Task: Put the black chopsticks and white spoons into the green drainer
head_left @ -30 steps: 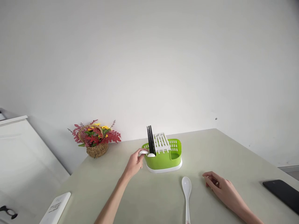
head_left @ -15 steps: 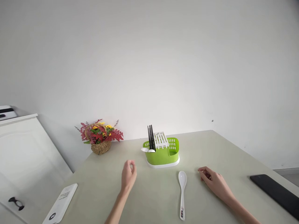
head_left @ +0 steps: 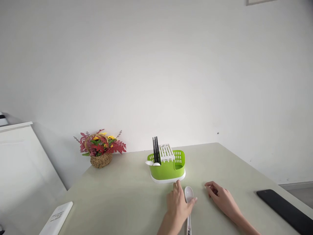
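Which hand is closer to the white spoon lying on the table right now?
Left. The left hand is at the spoon, its fingers lying over the handle just below the bowl. The right hand rests on the table to the spoon's right, apart from it.

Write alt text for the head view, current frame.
A person's left hand rests on a white spoon lying on a pale table, the right hand flat beside it. Behind stands a green cutlery caddy holding black chopsticks; a flower basket, phone and white remote lie around.
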Demonstrator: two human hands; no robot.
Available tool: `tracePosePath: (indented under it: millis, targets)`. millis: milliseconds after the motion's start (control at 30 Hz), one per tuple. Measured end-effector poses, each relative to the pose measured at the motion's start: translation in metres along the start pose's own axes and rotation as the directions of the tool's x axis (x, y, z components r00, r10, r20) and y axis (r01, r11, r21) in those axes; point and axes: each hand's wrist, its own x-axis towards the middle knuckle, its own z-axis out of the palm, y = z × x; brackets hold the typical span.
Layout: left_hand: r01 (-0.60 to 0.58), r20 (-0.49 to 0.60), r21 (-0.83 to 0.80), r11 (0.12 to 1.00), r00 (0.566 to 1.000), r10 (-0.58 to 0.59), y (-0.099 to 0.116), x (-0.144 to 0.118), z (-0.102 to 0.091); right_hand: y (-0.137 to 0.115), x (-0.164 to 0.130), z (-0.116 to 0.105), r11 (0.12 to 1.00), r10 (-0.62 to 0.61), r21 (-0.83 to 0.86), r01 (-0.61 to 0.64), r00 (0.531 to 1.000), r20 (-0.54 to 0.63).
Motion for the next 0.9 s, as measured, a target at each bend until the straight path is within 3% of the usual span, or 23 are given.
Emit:
tracePosePath:
  millis: [133, 233, 367, 500, 667, 733, 800, 867, 900]
  targets:
    - [-0.024, 0.043, 0.163, 0.986, 0.999, 0.017, 0.026, 0.001, 0.013, -0.001, 0.000, -0.001, 1.000, -0.006, 0.008, 0.006, 1.000, -0.001]
    - [-0.052, 0.019, 0.172, 0.984, 0.999, 0.050, 0.033, -0.003, 0.017, 0.000, -0.001, -0.001, 1.000, -0.003, 0.015, 0.003, 1.000, 0.006]
    - [-0.097, 0.043, 0.142, 0.985, 0.995, 0.092, 0.042, -0.013, -0.004, 0.001, -0.002, -0.001, 1.000, -0.009, 0.024, 0.008, 1.000, 0.015]
    - [-0.172, -0.006, -0.029, 0.985, 0.985, 0.172, 0.057, -0.024, -0.061, 0.001, -0.001, 0.000, 1.000, -0.013, 0.024, 0.013, 1.000, 0.009]
    - [-0.332, -0.329, -0.403, 0.853, 0.922, 0.203, 0.064, -0.027, -0.159, -0.001, -0.003, 0.000, 1.000, -0.005, 0.022, 0.005, 1.000, -0.002]
    - [-0.367, -0.497, -0.406, 0.837, 0.857, 0.135, 0.057, -0.022, -0.195, -0.003, -0.004, -0.001, 1.000, -0.003, 0.023, 0.003, 1.000, -0.005]
    - [-0.380, -0.649, -0.337, 0.861, 0.757, 0.080, 0.042, -0.012, -0.221, -0.004, -0.004, -0.001, 1.000, -0.006, 0.023, 0.006, 1.000, -0.010]
    - [-0.364, -0.737, -0.290, 0.885, 0.675, 0.036, 0.021, 0.000, -0.235, -0.005, -0.004, -0.001, 1.000, -0.013, 0.024, 0.014, 1.000, -0.015]
    - [-0.352, -0.756, -0.289, 0.890, 0.654, 0.012, 0.010, 0.007, -0.238, -0.004, -0.004, 0.000, 1.000, -0.017, 0.024, 0.017, 1.000, -0.016]
